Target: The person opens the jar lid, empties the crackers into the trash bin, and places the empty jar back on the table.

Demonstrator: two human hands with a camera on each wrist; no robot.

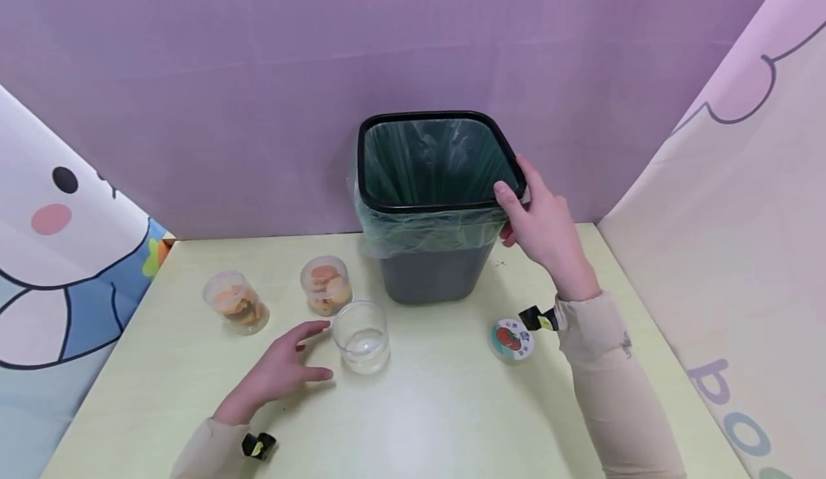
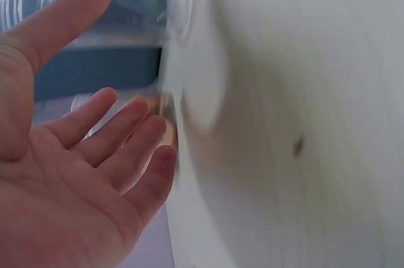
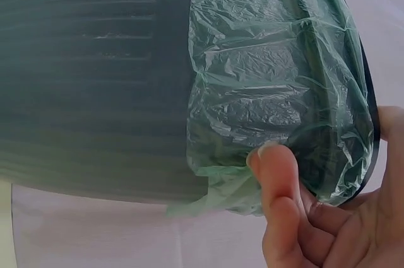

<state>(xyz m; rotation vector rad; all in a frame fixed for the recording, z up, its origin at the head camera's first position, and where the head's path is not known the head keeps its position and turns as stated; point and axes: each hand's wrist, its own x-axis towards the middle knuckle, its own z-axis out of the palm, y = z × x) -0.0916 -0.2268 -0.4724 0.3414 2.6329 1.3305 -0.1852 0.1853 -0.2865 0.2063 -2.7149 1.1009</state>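
A grey trash can with a black rim and a green plastic liner stands at the back of the table. My right hand grips its right front corner, thumb over the rim and fingers curled below against the liner. A clear jar without a lid stands in front of the can; it looks empty. Just left of it is my left hand, thumb and fingers spread with nothing between them. In the left wrist view, the palm shows bare and the thumb overlaps the jar.
Two clear jars of cookies stand at the left, one jar farther left and the other jar behind the empty one. A round lid with a tomato picture lies below the right wrist. A purple curtain hangs behind the table.
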